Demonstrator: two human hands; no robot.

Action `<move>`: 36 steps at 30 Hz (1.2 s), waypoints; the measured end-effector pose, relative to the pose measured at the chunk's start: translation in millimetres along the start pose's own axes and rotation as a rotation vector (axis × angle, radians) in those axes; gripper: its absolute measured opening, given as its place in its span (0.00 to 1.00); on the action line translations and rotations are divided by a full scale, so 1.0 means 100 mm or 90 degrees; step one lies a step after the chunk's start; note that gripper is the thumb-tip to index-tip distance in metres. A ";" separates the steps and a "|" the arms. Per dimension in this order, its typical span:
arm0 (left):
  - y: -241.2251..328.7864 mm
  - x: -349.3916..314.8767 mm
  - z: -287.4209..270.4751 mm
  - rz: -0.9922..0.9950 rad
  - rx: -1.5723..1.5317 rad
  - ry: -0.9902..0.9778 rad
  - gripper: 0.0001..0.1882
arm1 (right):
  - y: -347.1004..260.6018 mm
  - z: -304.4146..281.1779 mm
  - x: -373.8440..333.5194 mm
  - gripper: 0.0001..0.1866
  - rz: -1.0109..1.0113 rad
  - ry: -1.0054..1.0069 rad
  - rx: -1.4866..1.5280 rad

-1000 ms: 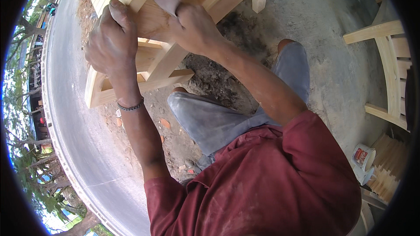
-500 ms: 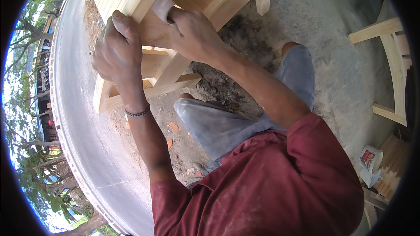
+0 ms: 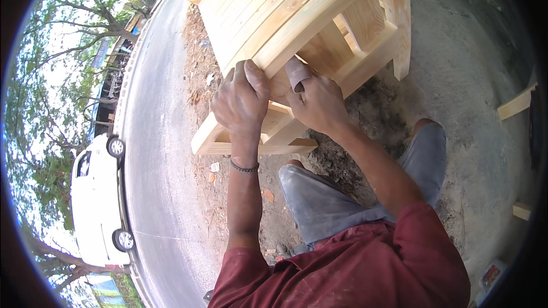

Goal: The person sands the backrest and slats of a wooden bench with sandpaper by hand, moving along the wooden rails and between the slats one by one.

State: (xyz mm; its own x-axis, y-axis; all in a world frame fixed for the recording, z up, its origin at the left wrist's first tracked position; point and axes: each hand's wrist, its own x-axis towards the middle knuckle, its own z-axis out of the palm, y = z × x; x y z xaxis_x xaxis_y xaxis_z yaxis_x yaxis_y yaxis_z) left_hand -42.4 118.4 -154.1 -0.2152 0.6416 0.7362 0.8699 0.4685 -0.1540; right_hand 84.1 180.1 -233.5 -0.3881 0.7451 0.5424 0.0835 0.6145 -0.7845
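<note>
A pale wooden bench with a slatted top stands in front of me, its near corner toward me. My left hand is closed around that corner, thumb along the top and fingers over the edge. Close to its right, my right hand is closed on a curled strip of brownish sandpaper. The strip lies at the inner side of the bench's end rail, below its top edge. The right fingertips are partly hidden behind the strip and the wood.
A white vehicle is on the grey road at the left, with trees beyond. More pale wooden pieces stand at the right. A blurred container sits at the lower right. Dark debris lies by my legs.
My view has shifted, so the bench and hands sit lower and further right. The white vehicle has come into view. The right hand with the sandpaper is slightly lower relative to the left hand.
</note>
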 end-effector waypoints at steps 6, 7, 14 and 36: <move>-0.01 0.00 0.00 -0.011 0.022 -0.034 0.21 | 0.22 0.06 -0.10 0.22 0.077 -0.037 -0.003; -0.03 -0.03 0.03 -0.017 0.027 -0.042 0.21 | -0.07 0.00 0.05 0.23 0.085 -0.061 -0.002; 0.00 -0.01 0.06 -0.008 0.024 -0.012 0.25 | 0.26 0.09 -0.07 0.25 -0.032 0.020 -0.019; 0.01 -0.06 0.09 -0.041 -0.022 -0.027 0.28 | 0.35 0.20 -0.11 0.18 -0.053 0.102 0.125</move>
State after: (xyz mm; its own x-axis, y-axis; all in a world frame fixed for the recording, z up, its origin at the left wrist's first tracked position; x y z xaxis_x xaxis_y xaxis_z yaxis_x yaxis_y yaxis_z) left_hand -43.9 120.9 -164.6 -0.2887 0.6361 0.7156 0.8683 0.4888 -0.0842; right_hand 73.3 188.3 -273.3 -0.2350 0.7352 0.6358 -0.1290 0.6247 -0.7701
